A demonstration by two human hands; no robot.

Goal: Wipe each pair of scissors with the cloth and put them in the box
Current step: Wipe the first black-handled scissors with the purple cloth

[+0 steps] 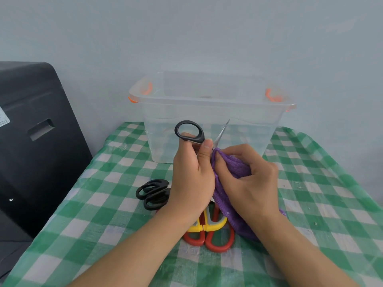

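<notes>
Black-handled scissors (193, 133) held up off the surface, open, one blade tip slanting up and away toward the clear box (211, 121). Left hand (191, 172) grips the handle, thumb against the loop. Right hand (246, 177), just beside it, pinches the purple cloth (232, 164) around the other blade near the pivot. Box stands directly beyond both hands, mouth up; left hand nearer it. More scissors lie below the wrists, unwiped by my guess.

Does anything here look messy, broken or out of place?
Nothing looks broken or spilled. The only untidy spot is the pile of waiting scissors: the yellow pair lies on the red pair, beside a black pair. The clear box stands upright behind the hands.
</notes>
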